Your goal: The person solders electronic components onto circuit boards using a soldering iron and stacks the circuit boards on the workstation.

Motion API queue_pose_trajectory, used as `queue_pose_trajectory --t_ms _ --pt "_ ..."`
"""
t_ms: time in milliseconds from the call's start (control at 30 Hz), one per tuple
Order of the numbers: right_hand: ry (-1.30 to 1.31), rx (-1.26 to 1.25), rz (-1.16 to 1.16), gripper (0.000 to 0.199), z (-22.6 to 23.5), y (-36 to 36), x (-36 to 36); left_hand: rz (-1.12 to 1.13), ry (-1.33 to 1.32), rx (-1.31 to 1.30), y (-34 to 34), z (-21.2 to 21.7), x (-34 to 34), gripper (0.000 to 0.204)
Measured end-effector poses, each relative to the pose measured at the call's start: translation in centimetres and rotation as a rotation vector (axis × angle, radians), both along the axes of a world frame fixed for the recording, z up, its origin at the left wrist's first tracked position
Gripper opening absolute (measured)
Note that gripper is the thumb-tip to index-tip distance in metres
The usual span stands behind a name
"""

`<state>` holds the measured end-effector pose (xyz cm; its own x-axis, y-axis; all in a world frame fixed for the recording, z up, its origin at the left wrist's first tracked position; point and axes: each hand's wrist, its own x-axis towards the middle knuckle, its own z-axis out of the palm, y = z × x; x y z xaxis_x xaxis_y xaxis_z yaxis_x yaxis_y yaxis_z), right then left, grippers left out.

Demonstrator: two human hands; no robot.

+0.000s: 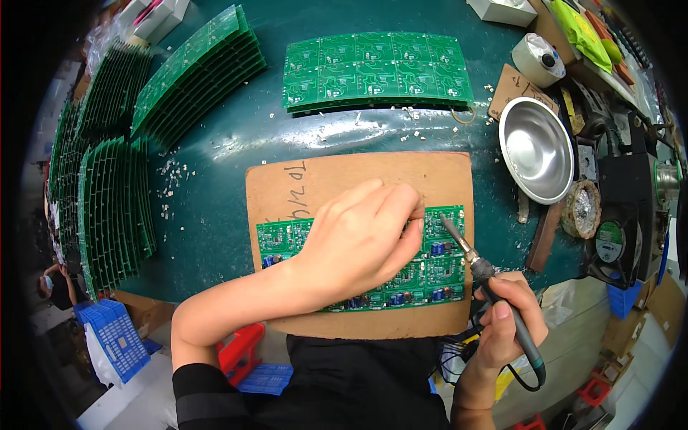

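Observation:
A populated green circuit board panel [442, 269], dotted with blue and black parts, lies on a brown board [358, 166] in front of me. My left hand [365, 229] reaches across the panel, its fingers pinched together near the panel's far edge; whatever is between the fingertips is too small or hidden to make out. My right hand [510, 319] grips a soldering iron [494, 285] by its dark handle. The iron's tip points up and left and meets the upper right part of the panel, to the right of my left fingers. The left hand and forearm hide the panel's middle.
A stack of green panels [376, 68] lies at the back; more stacked panels [197, 72] and upright rows [115, 215] stand left. Small white bits [170, 179] are scattered there. To the right are a metal bowl [537, 150], a solder-wire roll [537, 61] and a black fan [613, 247].

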<state>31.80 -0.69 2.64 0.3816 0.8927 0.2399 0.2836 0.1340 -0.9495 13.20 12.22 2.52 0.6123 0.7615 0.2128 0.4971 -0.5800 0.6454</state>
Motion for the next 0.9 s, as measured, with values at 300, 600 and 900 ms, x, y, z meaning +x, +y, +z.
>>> queue_pose_trajectory --t_ms 300,600,900 --pt "0.073 -0.073 0.040 0.025 0.7 0.9 0.1 -0.004 0.022 0.090 0.3 -0.3 0.4 0.015" --pt "-0.331 -0.037 -0.478 0.026 0.1 0.3 3.7 -0.006 0.034 0.189 -0.2 0.2 0.3 0.017" --pt "-0.203 0.170 -0.312 0.025 -0.8 -4.0 5.2 -0.037 -0.026 0.057 -0.7 1.3 -0.4 0.017"
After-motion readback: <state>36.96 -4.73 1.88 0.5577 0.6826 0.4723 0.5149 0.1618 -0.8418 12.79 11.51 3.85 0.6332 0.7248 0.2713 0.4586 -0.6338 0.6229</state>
